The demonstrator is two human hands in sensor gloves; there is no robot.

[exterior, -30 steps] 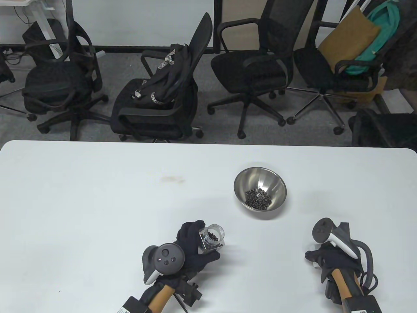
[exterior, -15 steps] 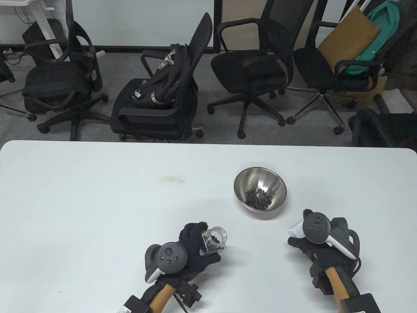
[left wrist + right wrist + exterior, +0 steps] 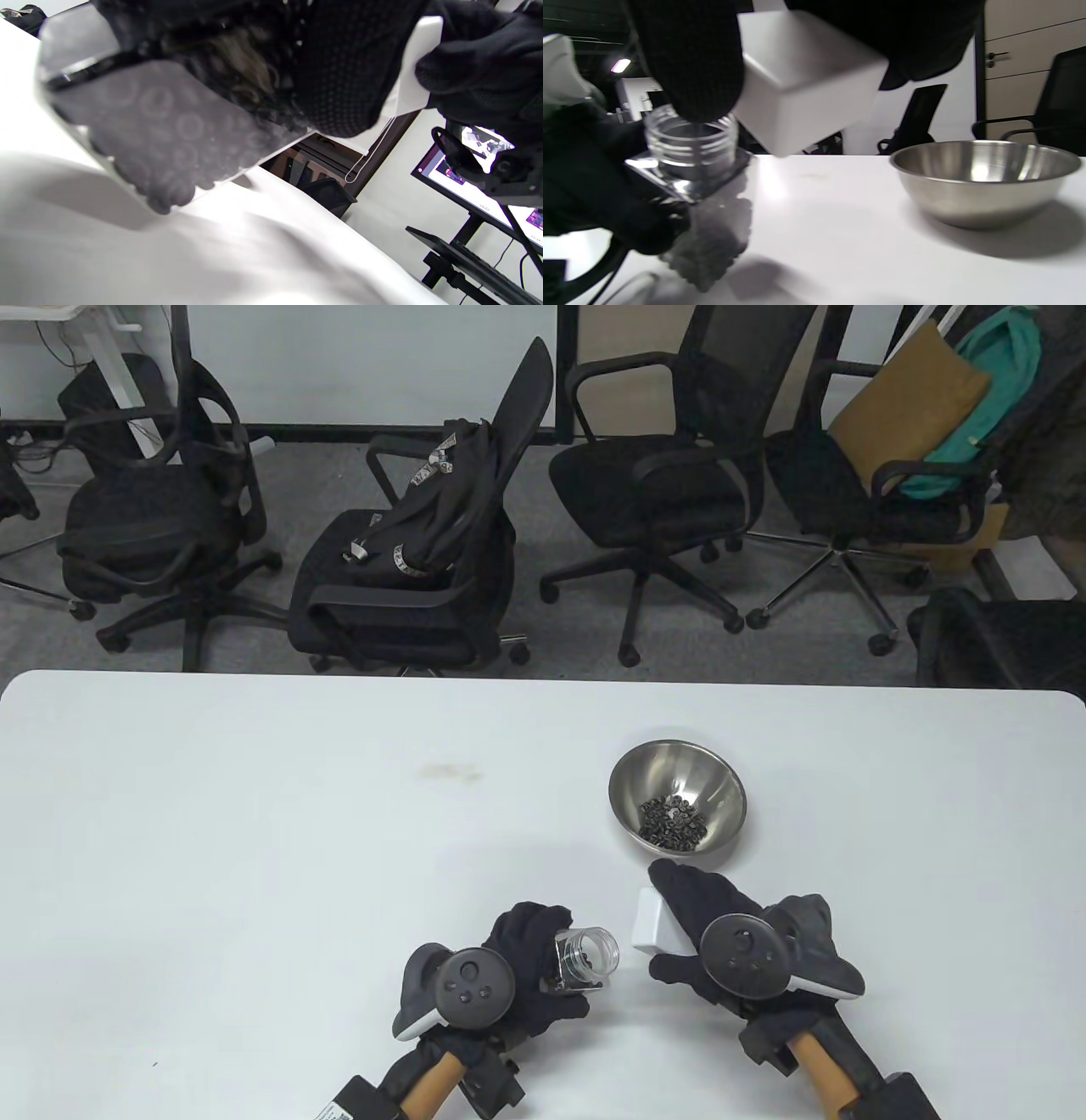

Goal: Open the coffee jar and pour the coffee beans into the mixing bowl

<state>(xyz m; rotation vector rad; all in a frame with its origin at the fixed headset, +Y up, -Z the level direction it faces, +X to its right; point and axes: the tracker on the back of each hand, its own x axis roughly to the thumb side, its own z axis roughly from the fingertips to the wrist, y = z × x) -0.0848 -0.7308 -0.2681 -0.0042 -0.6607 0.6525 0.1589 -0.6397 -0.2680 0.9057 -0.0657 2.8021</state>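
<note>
My left hand (image 3: pixel 530 963) grips a clear square coffee jar (image 3: pixel 585 957) with an open mouth, held just above the table; a few beans remain inside. The jar also shows in the right wrist view (image 3: pixel 691 165) and close up in the left wrist view (image 3: pixel 157 135). My right hand (image 3: pixel 691 920) holds the white square lid (image 3: pixel 655 922) right next to the jar's mouth; the lid also shows in the right wrist view (image 3: pixel 806 80). The steel mixing bowl (image 3: pixel 713 780) with coffee beans (image 3: pixel 673 821) in it stands just beyond my right hand.
The white table (image 3: pixel 254 814) spreads wide to the left and back. A faint brown stain (image 3: pixel 445 770) lies near its middle. Several office chairs (image 3: pixel 424 551) stand beyond the far edge.
My right hand has moved left from the table's right side with the white lid, up to the jar's mouth. My left hand has shifted slightly right and nearer with the jar.
</note>
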